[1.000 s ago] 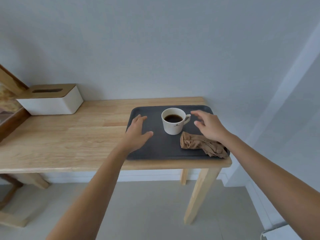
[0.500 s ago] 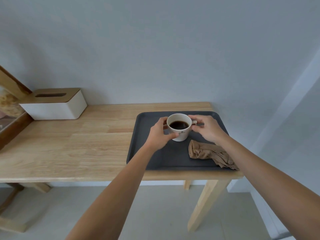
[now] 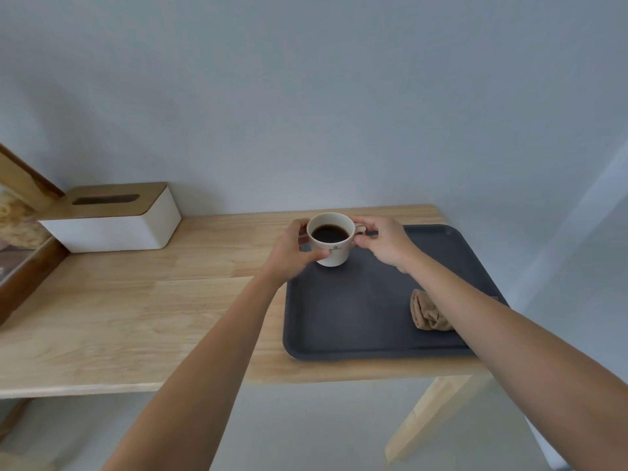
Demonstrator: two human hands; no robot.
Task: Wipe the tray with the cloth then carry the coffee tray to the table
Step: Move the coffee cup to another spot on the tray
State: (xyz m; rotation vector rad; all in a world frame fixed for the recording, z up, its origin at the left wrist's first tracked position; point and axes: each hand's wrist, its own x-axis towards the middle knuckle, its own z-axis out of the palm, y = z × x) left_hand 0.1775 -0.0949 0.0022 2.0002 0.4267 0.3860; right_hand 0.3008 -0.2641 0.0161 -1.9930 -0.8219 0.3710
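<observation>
Both hands hold the white cup (image 3: 331, 240) of black coffee at the tray's (image 3: 367, 307) far left corner. The left hand (image 3: 292, 254) wraps its fingers and thumb around the cup's left side; the right hand (image 3: 382, 241) pinches the handle side. Whether the cup rests on the tray or is just off it cannot be told. The crumpled tan cloth (image 3: 429, 311) lies near the tray's right edge — partly hidden by the right forearm. The tray sits at the right end of the wooden table (image 3: 136, 300); a white tissue box (image 3: 112, 219) stands at the far left edge.
</observation>
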